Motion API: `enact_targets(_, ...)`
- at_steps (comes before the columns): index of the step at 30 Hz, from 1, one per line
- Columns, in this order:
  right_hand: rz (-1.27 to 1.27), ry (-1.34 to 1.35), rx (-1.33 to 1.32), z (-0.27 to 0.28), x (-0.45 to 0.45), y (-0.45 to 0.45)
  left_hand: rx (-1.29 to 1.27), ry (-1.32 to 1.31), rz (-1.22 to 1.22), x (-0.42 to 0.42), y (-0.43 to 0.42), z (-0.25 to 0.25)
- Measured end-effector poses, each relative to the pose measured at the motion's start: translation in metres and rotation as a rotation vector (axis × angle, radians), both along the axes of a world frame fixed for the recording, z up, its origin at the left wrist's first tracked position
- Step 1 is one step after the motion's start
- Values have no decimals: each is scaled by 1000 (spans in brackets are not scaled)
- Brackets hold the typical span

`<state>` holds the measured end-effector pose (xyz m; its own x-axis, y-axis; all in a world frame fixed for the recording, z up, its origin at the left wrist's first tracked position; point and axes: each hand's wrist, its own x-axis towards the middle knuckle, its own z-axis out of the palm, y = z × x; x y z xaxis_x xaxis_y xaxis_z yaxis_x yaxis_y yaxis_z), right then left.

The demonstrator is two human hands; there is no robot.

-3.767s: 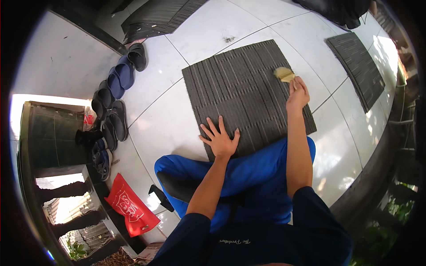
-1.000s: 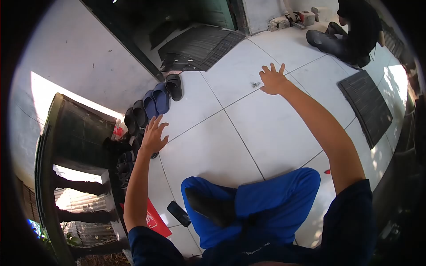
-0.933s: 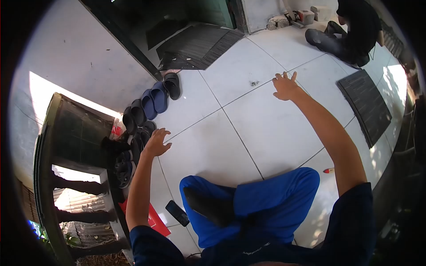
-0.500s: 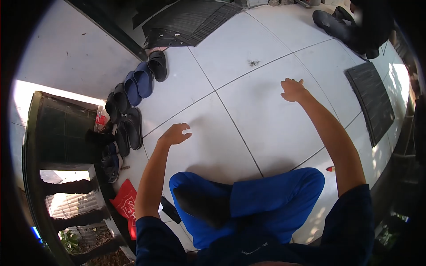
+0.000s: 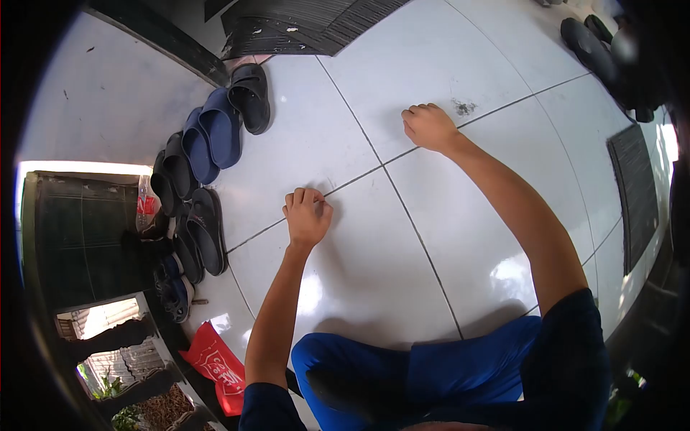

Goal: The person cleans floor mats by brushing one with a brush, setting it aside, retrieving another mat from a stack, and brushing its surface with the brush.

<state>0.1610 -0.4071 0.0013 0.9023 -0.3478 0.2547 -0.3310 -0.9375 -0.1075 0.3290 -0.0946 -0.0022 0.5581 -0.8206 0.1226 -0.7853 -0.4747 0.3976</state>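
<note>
The white floor point(image 5: 381, 266) is under both hands, and a dark line between its tiles runs behind them. The left hand point(image 5: 309, 218) has its fingers bent in and its thumb close to them. The right hand point(image 5: 430, 128) is curled up too, with a dark smudge point(image 5: 463, 108) just beside it on the right. I can't tell if either hand is pinching something, or if they touch the floor.

Almost four seconds ago, the left hand was spread on a gray mat and the right hand held a small yellow thing. That mat is gone from there. Half a second ago, the smudge was on the other side of the right hand.

The red bag point(image 5: 215, 366) is flat and creased, with white writing. The blue shoes point(image 5: 219, 129) have round toes. The floor is smooth and shiny. The dark mat point(image 5: 635, 194) far right looks stripy.
</note>
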Motion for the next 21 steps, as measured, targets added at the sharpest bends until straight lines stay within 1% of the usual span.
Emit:
enact_targets(2, -36, 5, 30, 2, 31, -13, -133, -75, -9, -5, -1, -16)
enact_targets(3, -55, 1, 49, 2, 47, -19, -252, -123, 9, -14, -2, -20)
enact_targets(5, -84, -11, 66, 6, 79, -32, -161, -129, 20, -18, -6, -19)
enact_targets(9, -119, -42, 66, 4, 131, -50, -146, -84, 13, -17, -2, -15)
enact_targets(13, -145, -72, -32, 4, 194, -81, -129, -79, 14, -13, -5, -17)
enact_targets(16, -184, -146, -118, 3, 239, -98, -119, -48, 18, -15, -2, -13)
enact_targets(19, -265, -171, -195, -13, 285, -123, -118, 10, -8, -13, 0, -13)
enact_targets(21, -344, -143, -239, -17, 309, -134, -122, 15, -15, -10, -2, -16)
